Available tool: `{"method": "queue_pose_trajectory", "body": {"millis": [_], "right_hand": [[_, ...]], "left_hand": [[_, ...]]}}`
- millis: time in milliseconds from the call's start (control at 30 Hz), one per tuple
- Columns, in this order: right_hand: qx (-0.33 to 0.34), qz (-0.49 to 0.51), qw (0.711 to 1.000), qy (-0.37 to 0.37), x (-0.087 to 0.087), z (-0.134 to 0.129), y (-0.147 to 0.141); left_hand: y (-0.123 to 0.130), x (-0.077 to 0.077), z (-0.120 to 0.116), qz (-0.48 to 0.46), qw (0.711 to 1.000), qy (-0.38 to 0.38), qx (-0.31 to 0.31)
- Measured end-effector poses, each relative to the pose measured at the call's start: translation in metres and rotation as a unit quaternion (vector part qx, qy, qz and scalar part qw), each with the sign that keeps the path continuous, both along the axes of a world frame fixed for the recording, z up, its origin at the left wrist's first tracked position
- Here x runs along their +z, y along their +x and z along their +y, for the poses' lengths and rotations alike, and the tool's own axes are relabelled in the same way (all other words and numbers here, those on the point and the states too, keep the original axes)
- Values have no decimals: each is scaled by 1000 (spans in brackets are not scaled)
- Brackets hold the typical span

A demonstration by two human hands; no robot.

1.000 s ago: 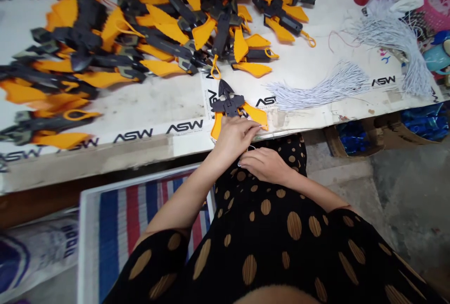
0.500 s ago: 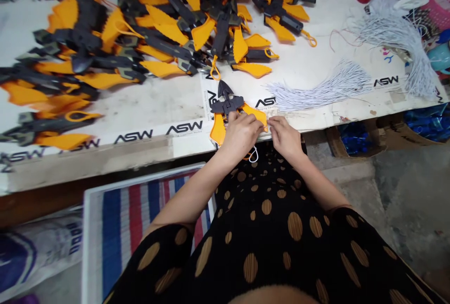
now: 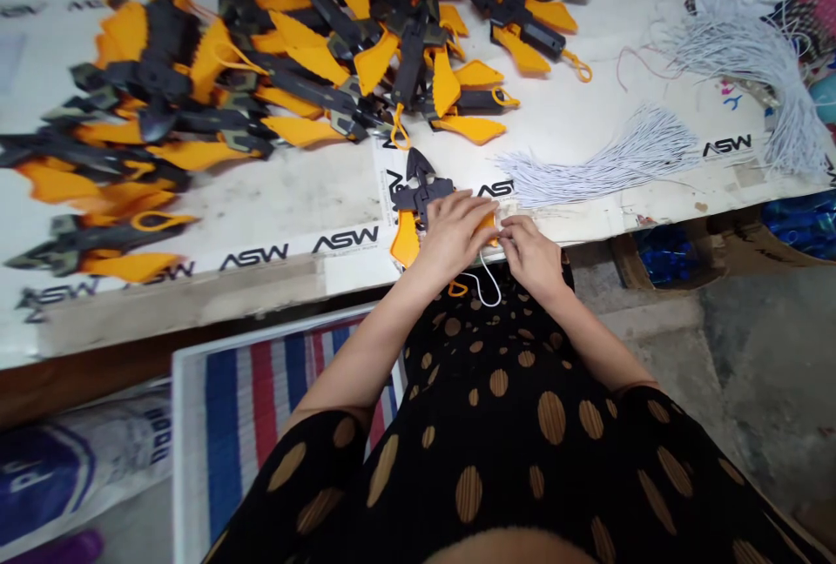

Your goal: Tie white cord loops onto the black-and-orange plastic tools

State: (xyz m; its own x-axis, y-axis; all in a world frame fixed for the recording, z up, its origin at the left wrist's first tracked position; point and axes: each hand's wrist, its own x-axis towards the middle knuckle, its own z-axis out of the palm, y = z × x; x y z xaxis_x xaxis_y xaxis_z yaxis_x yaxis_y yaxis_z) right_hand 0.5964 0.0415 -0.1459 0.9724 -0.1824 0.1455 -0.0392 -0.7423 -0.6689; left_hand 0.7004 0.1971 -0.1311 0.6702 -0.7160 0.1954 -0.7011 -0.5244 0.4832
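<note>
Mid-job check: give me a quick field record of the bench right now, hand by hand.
left hand: lying over the black-and-orange plastic piece, near the bench edge
right hand: fingers pinched by the piece's orange wing; exact grip hidden
white cord: loop hanging below the hands, past the bench edge
nearby: pile of matching pieces; bundle of white cords
surface: white board printed ASW
</note>
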Motion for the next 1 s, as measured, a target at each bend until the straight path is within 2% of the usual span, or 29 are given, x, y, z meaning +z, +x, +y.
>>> {"method": "queue_pose_trajectory", "body": {"millis": [67,133,200,267,300,367,500,600,700,767,833,933,1000], "right_hand": [[-26,-20,997,73,0,-2,0],[-83,-50,971,219,-2,-9,-2],[-149,-88,907,385,-5,-21,-3],[-200,-137,835,494,-7,-36,-5],[-217,-162,810,520,-7,-43,-6],[-228,-197,792,531,-5,-51,-8],[-208,-221,827,473,10,-44,-13],[-169,-195,879,401,24,-27,-19],[-48,-85,936,339,31,-9,-24],[39,-35,952,302,30,3,-26],[90,-29,958,271,28,11,-27],[114,-61,966,222,24,16,-25],[121,-94,971,183,23,17,-23]], "left_hand": [[0,2,0,14,1000,-5,1],[0,2,0,28,999,-17,16],[-1,3,0,29,999,-29,33],[-1,2,-1,27,998,-34,44],[-1,1,-1,27,998,-36,49],[0,0,-1,31,997,-45,52],[1,0,5,51,995,-80,41],[-6,8,16,42,993,-105,20],[-19,19,29,-17,995,-99,-28],[-28,25,36,-54,994,-64,-64],[-35,28,42,-63,995,-26,-73],[-40,32,51,7,999,-32,-42],[-44,32,56,146,985,-87,-17]]}}
